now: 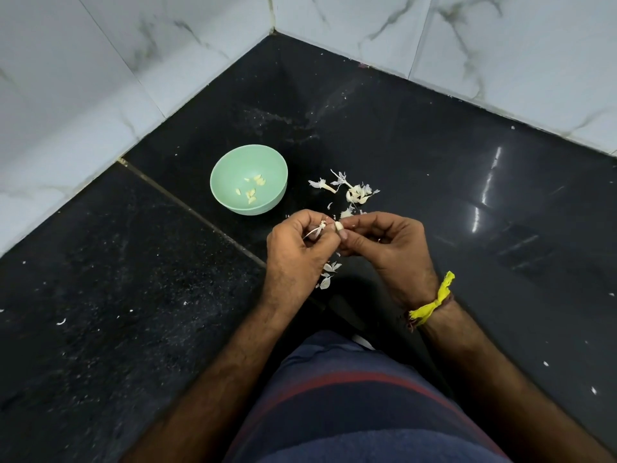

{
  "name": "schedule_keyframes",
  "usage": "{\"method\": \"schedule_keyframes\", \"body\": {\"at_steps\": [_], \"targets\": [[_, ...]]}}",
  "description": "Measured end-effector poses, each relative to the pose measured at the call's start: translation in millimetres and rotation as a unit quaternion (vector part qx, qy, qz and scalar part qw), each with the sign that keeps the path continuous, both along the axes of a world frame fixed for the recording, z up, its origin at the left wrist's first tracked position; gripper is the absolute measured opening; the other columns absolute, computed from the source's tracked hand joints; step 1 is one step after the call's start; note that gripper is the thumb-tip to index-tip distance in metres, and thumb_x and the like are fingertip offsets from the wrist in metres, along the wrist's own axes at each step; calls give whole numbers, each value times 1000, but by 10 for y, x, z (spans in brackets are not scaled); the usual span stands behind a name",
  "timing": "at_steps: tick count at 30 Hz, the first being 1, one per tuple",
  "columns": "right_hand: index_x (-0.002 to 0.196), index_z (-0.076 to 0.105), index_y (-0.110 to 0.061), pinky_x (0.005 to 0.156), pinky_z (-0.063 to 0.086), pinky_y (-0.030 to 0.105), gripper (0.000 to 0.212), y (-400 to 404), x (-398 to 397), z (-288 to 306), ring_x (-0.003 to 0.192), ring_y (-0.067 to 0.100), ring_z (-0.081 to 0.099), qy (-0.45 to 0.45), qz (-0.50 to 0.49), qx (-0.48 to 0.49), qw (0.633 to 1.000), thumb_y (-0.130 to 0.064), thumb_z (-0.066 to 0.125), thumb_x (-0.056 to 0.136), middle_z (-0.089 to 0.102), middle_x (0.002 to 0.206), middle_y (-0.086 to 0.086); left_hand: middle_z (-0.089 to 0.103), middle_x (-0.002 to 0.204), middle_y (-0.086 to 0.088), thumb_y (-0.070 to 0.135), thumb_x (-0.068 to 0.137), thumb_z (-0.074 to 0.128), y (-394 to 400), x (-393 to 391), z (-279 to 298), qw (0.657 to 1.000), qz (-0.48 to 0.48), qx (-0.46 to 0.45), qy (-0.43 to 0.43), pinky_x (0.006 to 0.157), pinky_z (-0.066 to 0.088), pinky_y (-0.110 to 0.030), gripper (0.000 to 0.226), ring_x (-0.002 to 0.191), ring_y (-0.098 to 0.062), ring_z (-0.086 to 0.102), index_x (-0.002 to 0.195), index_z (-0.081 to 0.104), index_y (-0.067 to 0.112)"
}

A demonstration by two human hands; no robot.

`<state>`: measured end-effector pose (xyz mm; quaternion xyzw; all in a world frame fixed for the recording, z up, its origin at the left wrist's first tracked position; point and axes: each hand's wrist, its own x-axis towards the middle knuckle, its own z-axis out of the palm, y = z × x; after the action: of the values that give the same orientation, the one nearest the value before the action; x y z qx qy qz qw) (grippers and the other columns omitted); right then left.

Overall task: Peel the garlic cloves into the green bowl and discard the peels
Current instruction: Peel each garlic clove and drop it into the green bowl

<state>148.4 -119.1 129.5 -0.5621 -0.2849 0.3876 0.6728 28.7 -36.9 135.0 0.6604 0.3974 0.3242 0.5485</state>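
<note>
Black stone bench [417,135] meets marble wall tiles [100,78] at its far corner. Above its middle, the left hand [297,248] pinches a peel [315,230] while the right hand [384,242] pinches a clove [339,226]. Toward that corner sits the bowl [227,165] holding peeled cloves [252,192], with loose peels [355,192] just right of it.

The light is dim and cool, with bright streaks of glare on the glossy black floor [434,168] well to the right of the green bowl [248,179]. A soft shadow pools just right of that bowl. Tile lines bow toward the frame edges from wide-angle distortion. Detail is slightly soft throughout.
</note>
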Motion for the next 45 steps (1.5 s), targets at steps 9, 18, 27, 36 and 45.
{"method": "schedule_keyframes", "body": {"at_steps": [9, 18, 27, 36, 45], "targets": [[99, 68, 8, 64, 58, 32, 12, 10, -4, -21, 66, 24, 67, 94, -2, -12, 995, 3, 62, 89, 71, 77, 18, 70, 72, 6, 9, 90, 71, 17, -21, -36, 999, 8, 21, 22, 66, 54, -22, 3, 68, -2, 65, 88, 72, 8], [97, 65, 8, 63, 58, 29, 13, 41, 15, -16, 63, 21, 66, 175, -12, -29, 984, -2, 62, 90, 70, 77, 17, 75, 80, 5, 23, 84, 69, 36, -34, -101, 999, 21, 24, 19, 71, 58, -29, 6, 74, -12, 71, 87, 74, 21], [87, 71, -4, 65, 57, 29, 8, 211, 73, -126, 64, 22, 65, 46, -30, -78, 995, 2, 72, 82, 72, 78, 16, 78, 91, 6, 18, 88, 77, 154, -102, -527, 998, 35, 16, 51, 79, 62, -42, 11, 84, -11, 74, 98, 79, 14], [85, 73, -14, 73, 60, 35, 12, 852, 55, -125, 72, 16, 70, -170, 16, -117, 978, -5, 78, 79, 74, 79, 7, 73, 77, 2, 29, 78, 81, 341, -138, -1097, 996, 76, 15, 53, 65, 59, -39, 14, 69, -15, 68, 81, 71, 21], [93, 78, -12, 74, 51, 8, 16, 1935, -169, -199, 73, 4, 65, -394, 94, -166, 899, -5, 74, 80, 73, 82, -2, 69, 77, 17, 6, 82, 81, 454, -94, -1253, 996, 70, 46, 40, 69, 46, -9, 7, 68, 13, 61, 88, 77, 4]]}}
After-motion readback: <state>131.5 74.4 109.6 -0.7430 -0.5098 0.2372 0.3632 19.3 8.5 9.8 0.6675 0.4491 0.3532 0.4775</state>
